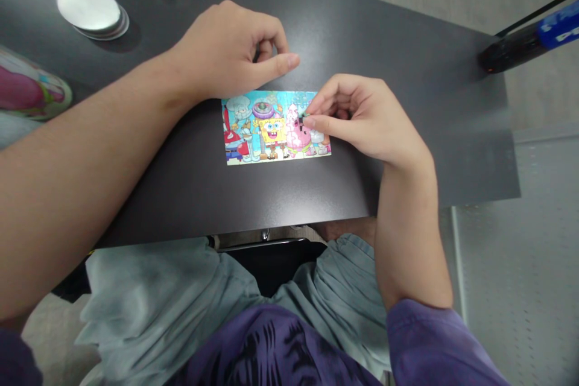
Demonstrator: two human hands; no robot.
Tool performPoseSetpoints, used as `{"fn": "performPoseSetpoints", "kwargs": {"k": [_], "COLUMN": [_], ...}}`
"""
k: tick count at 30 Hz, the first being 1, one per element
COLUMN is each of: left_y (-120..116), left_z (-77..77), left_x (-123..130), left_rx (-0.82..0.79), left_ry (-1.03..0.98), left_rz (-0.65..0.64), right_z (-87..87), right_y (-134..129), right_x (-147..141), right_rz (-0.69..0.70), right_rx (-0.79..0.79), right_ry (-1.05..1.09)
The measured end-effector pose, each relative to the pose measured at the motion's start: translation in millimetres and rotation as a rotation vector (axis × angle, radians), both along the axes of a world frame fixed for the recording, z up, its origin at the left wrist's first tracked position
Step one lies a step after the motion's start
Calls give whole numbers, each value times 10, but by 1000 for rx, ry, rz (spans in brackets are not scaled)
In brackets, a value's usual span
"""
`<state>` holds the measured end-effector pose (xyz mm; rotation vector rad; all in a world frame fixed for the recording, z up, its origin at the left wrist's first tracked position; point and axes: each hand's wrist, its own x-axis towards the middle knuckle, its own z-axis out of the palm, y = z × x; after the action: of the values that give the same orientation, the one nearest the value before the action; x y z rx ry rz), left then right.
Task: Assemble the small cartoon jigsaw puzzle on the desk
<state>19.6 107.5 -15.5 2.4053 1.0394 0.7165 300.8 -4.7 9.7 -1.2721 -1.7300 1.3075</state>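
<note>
The right hand (366,117) has its thumb and first finger pinched close together, tips pointing at the picture side of a small puzzle (275,126). Something tiny and dark sits right at those fingertips, on the pink cartoon star. It may be a puzzle piece or a gap, but it is too small to tell. The other fingers of that hand are curled in just above.

The puzzle lies flat under and beside those fingertips. It is a bright cartoon picture with a yellow square sponge in the middle, and it looks nearly all put together.

The left hand (230,51) rests just past the top edge of the puzzle. Its fingers are curled in tight, almost a fist, with the thumb poking out flat toward the right hand. I cannot tell if anything is tucked inside.

Both hands and the puzzle are on a dark table (407,54).

Farther away from the left hand's knuckles sit two little stacks of round silver lids (93,11). Near that arm's elbow side lies a colourful tin (27,90) with pink on it. Far out past the right hand, a black and blue pole (529,39) touches the table corner.
</note>
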Motion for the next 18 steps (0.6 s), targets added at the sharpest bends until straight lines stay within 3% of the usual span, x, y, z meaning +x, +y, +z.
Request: {"fn": "performPoseSetpoints", "kwargs": {"k": [12, 18], "left_y": [-16, -20], "left_z": [11, 22], "left_x": [10, 17], "left_rx": [11, 6], "left_ry": [37, -13], "left_rz": [30, 5], "right_z": [-67, -68], "right_y": [18, 52], "right_x": [2, 40], "right_rz": [6, 2], "right_rx": [25, 154], "right_ry": [-56, -173]}}
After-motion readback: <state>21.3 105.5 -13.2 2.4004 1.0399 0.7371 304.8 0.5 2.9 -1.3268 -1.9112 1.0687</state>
